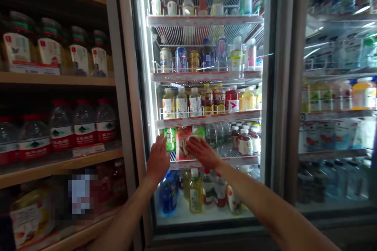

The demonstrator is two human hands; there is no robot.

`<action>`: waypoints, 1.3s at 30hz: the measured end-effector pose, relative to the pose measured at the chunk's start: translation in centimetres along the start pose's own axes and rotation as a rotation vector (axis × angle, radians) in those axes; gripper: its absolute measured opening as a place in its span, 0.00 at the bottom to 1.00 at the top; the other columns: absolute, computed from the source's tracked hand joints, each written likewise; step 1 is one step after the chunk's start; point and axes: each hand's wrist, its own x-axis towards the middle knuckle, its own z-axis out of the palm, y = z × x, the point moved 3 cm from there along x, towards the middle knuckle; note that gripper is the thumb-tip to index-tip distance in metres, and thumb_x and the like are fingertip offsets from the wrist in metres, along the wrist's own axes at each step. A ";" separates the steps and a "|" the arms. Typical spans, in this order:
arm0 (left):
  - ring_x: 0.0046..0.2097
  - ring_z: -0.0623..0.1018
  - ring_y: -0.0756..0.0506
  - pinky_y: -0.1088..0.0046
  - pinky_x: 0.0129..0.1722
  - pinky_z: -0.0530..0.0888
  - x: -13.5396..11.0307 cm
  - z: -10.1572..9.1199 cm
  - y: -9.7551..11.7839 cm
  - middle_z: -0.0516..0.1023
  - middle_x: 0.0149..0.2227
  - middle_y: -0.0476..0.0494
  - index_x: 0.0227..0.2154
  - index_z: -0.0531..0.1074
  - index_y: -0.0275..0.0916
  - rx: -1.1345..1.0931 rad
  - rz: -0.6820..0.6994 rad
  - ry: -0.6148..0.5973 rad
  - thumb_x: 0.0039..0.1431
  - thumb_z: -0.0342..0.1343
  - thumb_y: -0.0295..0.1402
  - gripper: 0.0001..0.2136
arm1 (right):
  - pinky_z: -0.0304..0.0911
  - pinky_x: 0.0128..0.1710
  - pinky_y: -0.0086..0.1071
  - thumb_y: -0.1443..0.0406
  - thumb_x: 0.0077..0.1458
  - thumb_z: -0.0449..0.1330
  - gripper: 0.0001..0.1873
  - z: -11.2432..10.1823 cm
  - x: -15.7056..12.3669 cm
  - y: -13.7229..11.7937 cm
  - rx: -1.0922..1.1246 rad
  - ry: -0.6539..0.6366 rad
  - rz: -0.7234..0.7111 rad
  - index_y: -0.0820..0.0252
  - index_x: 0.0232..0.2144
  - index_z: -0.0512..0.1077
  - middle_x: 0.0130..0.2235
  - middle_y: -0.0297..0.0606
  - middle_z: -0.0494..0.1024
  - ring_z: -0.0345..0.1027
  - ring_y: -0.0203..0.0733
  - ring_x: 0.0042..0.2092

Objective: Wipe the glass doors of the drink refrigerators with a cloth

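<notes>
Glass door (272, 98) right in front of me on the feed, with lit racks of drinks behind it, and both hands are up at the pane. Left hand (159, 160) is near the door's left edge, fingers extended, pretty close together and pointing up, nothing visible in it. Right hand (204, 153) reaches across the middle at a slant, fingers outstretched and pressed together. There's a pale patch at the fingertips that could be a bit of cloth, but it's too blurry for me to call, so I can't tell if that hand is pinching anything.

Honestly, I can't swear either palm is touching the pane. My read is that it's flat-hand work on glass, so I'd go for even contact through the whole palm and not just dig in with the tips. I'd use the left as a light brace and go easy on the push, since doors can shift. I'd also line up on the pane, not on the red pack (181, 153) or the green bottle (170, 138) behind it; see-through stuff makes depth super easy to misjudge. Keep the forearms from crossing and you're golden.
</notes>
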 end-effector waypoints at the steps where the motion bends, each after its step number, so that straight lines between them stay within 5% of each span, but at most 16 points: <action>1: 0.65 0.54 0.36 0.50 0.58 0.63 0.2 0.1 0.4 0.55 0.63 0.31 0.62 0.48 0.35 0.001 0.022 -0.006 0.57 0.45 0.25 0.29 | 0.47 0.63 0.43 0.68 0.59 0.50 0.23 -0.1 -0.6 -0.2 0.005 -0.025 -0.085 0.53 0.57 0.61 0.60 0.37 0.65 0.50 0.40 0.64; 3: 0.65 0.54 0.36 0.49 0.58 0.63 0.4 0.2 1.1 0.56 0.63 0.30 0.62 0.48 0.35 0.012 0.053 -0.016 0.57 0.45 0.27 0.29 | 0.46 0.63 0.44 0.67 0.60 0.50 0.23 -0.8 -1.1 1.1 -0.041 0.012 -0.040 0.54 0.57 0.61 0.59 0.37 0.66 0.52 0.40 0.63; 7: 0.65 0.54 0.37 0.50 0.58 0.62 0.9 0.5 2.2 0.55 0.63 0.32 0.63 0.43 0.37 0.032 0.069 0.007 0.58 0.45 0.29 0.30 | 0.43 0.62 0.52 0.66 0.59 0.50 0.25 -2.6 -2.1 4.9 -0.189 0.201 0.447 0.62 0.59 0.59 0.60 0.49 0.62 0.49 0.49 0.64; 13: 0.65 0.52 0.39 0.55 0.60 0.60 1.7 0.8 4.5 0.55 0.64 0.35 0.63 0.46 0.35 0.030 0.135 -0.032 0.59 0.43 0.30 0.29 | 0.43 0.63 0.45 0.68 0.58 0.51 0.24 -1.5 -5.5 3.0 -0.110 0.056 0.100 0.55 0.58 0.61 0.59 0.40 0.66 0.49 0.42 0.64; 19: 0.66 0.50 0.39 0.56 0.60 0.58 2.3 0.9 5.4 0.53 0.64 0.34 0.62 0.49 0.32 0.048 0.103 -0.039 0.58 0.44 0.30 0.28 | 0.46 0.61 0.52 0.68 0.60 0.46 0.26 -4.5 -9.2 10.5 -0.259 0.295 0.634 0.66 0.60 0.57 0.62 0.51 0.60 0.43 0.49 0.66; 23: 0.66 0.52 0.39 0.56 0.60 0.58 2.1 1.7 6.0 0.54 0.64 0.33 0.61 0.52 0.31 0.038 0.094 -0.054 0.58 0.43 0.29 0.27 | 0.47 0.59 0.58 0.68 0.60 0.44 0.28 -4.7 -12.0 11.3 -0.271 0.409 0.826 0.70 0.62 0.51 0.63 0.56 0.55 0.40 0.53 0.66; 30: 0.66 0.51 0.40 0.56 0.62 0.55 2.5 2.4 8.9 0.55 0.64 0.35 0.62 0.50 0.32 -0.008 0.172 -0.072 0.59 0.42 0.32 0.28 | 0.49 0.62 0.45 0.68 0.58 0.48 0.25 -1.4 -9.1 6.8 -0.129 0.180 0.470 0.58 0.59 0.60 0.61 0.43 0.62 0.46 0.44 0.65; 33: 0.66 0.51 0.39 0.54 0.60 0.57 2.3 2.2 8.0 0.54 0.64 0.34 0.62 0.51 0.30 0.010 0.121 -0.079 0.59 0.41 0.32 0.27 | 0.51 0.61 0.47 0.67 0.59 0.47 0.26 -3.3 -12.2 9.4 -0.172 0.292 0.588 0.60 0.60 0.57 0.61 0.46 0.61 0.45 0.45 0.65; 36: 0.66 0.51 0.37 0.51 0.60 0.57 1.8 2.3 6.7 0.54 0.64 0.32 0.61 0.53 0.30 0.013 0.023 -0.101 0.58 0.41 0.32 0.27 | 0.46 0.59 0.61 0.69 0.61 0.41 0.30 -5.3 -15.6 11.9 -0.240 0.438 0.777 0.71 0.64 0.41 0.65 0.59 0.47 0.33 0.53 0.67; 39: 0.66 0.48 0.34 0.50 0.59 0.58 1.5 2.9 7.1 0.51 0.64 0.27 0.59 0.56 0.26 0.000 -0.027 -0.098 0.59 0.41 0.34 0.26 | 0.46 0.58 0.64 0.70 0.60 0.41 0.33 -4.6 -15.5 11.0 -0.258 0.464 0.813 0.69 0.65 0.35 0.66 0.58 0.40 0.28 0.55 0.68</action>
